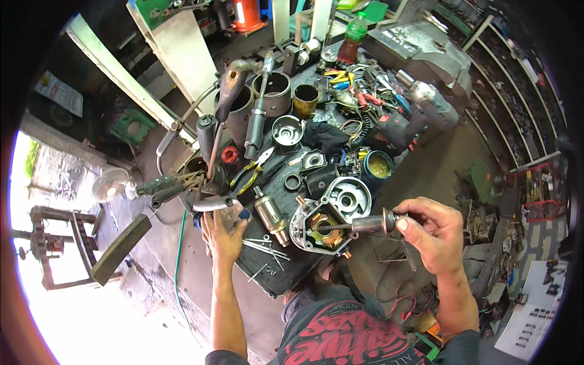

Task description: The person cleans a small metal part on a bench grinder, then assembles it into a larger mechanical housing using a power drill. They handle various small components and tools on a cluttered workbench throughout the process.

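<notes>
Both hands work at the near edge of a crowded bench point(304, 267). The right hand point(435, 234) is closed around the outer end of a shaft point(365, 225), thumb on top and fingers curled beneath, so the shaft lies level and its threaded tip points left into the housing point(322, 226). That grip looks chosen to keep the shaft lined up with the copper-coloured opening at the housing's middle. The wrist is bent inward and the forearm rises from the lower right.

The left hand point(224, 234) reaches to the left end of the bench with its forearm nearly straight up from the lower edge. Its fingers curl over a bright metal cylinder point(213, 204) that lies crosswise; whether they grip it or only rest on it cannot be told.

The housing sits tilted on the bench edge, open face toward the person, between the two hands. Just left of it lies an armature point(272, 216), and loose screws point(264, 249) are scattered near the left hand. Pliers point(252, 172), metal sleeves point(274, 94) and a bottle point(354, 36) lie farther back.
</notes>
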A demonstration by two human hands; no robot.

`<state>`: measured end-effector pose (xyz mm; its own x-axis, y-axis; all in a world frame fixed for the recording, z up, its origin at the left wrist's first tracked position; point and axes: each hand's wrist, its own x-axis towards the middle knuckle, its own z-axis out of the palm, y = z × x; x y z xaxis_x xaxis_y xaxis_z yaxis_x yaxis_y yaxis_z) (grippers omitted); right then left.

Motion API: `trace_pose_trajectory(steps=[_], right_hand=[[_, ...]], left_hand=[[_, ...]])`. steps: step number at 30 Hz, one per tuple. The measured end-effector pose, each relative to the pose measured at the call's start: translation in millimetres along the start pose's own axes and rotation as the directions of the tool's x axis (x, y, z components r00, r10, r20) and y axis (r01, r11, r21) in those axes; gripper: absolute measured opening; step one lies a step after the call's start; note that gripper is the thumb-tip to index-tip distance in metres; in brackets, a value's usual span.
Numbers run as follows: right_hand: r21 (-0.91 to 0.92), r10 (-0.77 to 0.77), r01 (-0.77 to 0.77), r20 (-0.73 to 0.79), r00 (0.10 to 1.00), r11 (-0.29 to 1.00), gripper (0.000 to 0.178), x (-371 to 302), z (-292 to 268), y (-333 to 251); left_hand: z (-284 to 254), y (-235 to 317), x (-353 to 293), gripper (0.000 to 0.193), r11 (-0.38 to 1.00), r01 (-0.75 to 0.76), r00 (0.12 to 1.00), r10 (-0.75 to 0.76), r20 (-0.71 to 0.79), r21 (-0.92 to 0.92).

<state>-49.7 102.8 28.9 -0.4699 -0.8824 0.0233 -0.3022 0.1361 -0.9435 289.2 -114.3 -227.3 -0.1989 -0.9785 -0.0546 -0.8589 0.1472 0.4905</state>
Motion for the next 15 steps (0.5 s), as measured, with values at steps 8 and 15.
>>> trace_pose_trajectory(steps=[8,15], right_hand=[[-0.416,-0.418,0.566,0.397,0.817,0.712,0.030,40,4,-48],[-0.380,-0.474,0.780,0.634,0.611,0.497,0.029,62,31,-48]], left_hand=[[4,8,-35,0.091,0.987,0.144,0.930,-0.157,-0.332,-0.064],[-2,32,-64,0.071,0.935,0.206,0.861,-0.313,-0.400,-0.288]])
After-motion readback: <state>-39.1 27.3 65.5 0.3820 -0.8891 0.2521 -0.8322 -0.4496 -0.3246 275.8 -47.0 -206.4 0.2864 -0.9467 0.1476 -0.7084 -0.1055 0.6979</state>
